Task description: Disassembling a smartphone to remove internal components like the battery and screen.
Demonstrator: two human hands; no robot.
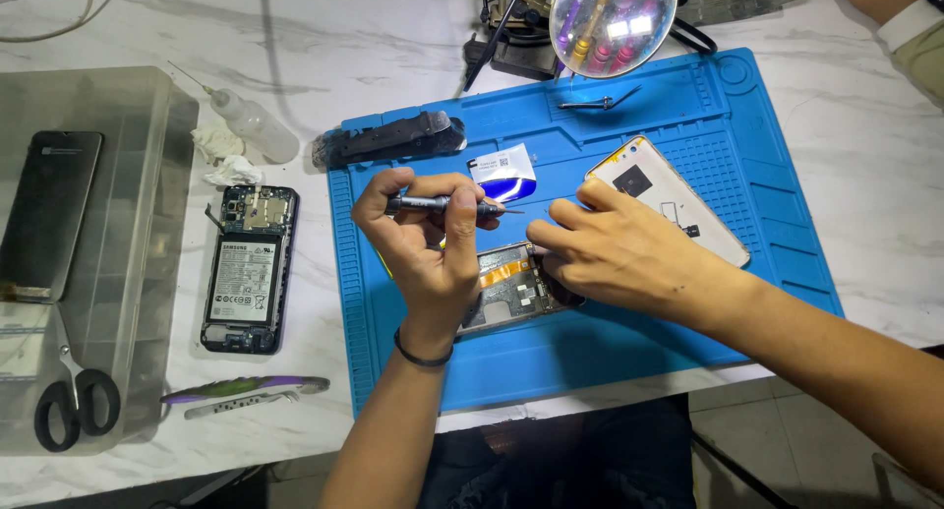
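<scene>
My left hand (425,236) is curled around a small dark screwdriver (447,204), pinching it between thumb and fingers so it lies sideways, tip pointing toward my right hand (608,251). That hand is palm down with the fingers bent, pressing on the opened phone (506,285) in the middle of the blue repair mat (787,243); I honestly can't tell if those fingertips are pinching anything. Orange flex cable shows on the phone between my hands. Further back on the mat there's a white and blue battery (505,172), and toward the mat's right side a white back cover (669,200) lies face down. Tweezers (598,102) sit near the mat's far edge, under the round magnifier (614,11). Off the mat's left edge another opened phone (249,269) lies on the marble table (865,155), with a clear plastic bin (118,214) past it, scissors (71,396) inside.
</scene>
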